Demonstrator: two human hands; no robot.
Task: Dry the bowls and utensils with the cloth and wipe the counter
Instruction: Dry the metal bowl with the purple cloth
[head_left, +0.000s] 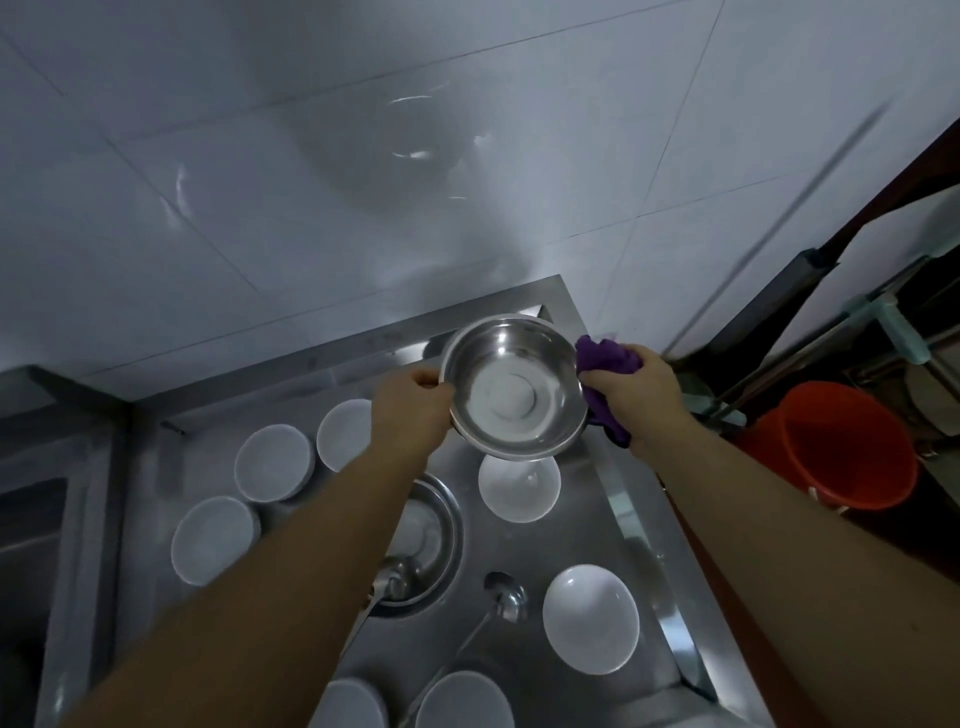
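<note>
Left hand gripping the rim of a steel bowl, tilted and held up above the steel counter; right hand closed round a bunched purple cloth touching the bowl's right edge. Below, white bowls spread over the counter, a ladle among them. Orange bucket off to the right.

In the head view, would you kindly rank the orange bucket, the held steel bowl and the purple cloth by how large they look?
1. Orange bucket, partly cut off.
2. Steel bowl, though held nearer the camera, so unsure.
3. Purple cloth, bunched and partly hidden.
</note>
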